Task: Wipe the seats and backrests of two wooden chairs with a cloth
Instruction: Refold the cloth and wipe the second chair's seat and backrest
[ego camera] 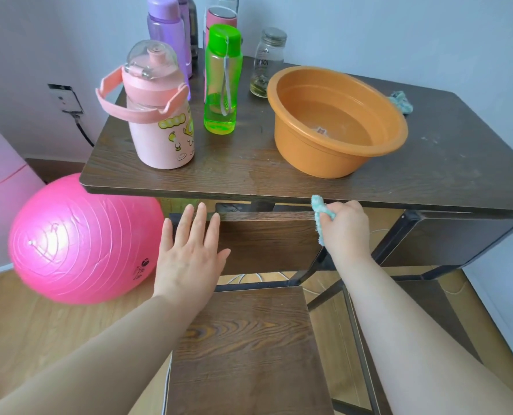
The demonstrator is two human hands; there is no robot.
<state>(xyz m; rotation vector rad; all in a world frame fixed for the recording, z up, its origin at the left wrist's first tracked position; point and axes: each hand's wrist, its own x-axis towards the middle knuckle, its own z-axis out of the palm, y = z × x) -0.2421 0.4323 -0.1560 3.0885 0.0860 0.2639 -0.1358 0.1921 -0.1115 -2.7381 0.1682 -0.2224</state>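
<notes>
The nearest wooden chair shows its seat [249, 354] first, a stiff, grained board on a thin black metal frame. It faces the person, with its back turned to the bench. Beyond the seat stands its backrest [267, 244], upright, tucked just under the bench's near edge, its long axis running left to right along that edge.

The left hand [189, 253] is spread, fingers straight, over the backrest's left part; whether it presses the wood I cannot tell. The right hand [345, 229] is curled round a pale turquoise cloth [321, 217] at the right end of the backrest's top. The cloth pokes up from the fist and hangs down, long axis roughly vertical.

The cloth looks soft, light and limp, best kept bunched in the palm so that a flat fold meets the wood. The chair looks rigid and probably easy to shift; the backrest's top edge seems the natural hold.

To the right, a second chair [447, 241] stands under the bench's right part. On the bench [444, 163] sit an orange basin [339, 121] holding water, and another cloth [402, 101] near the far right corner.
</notes>
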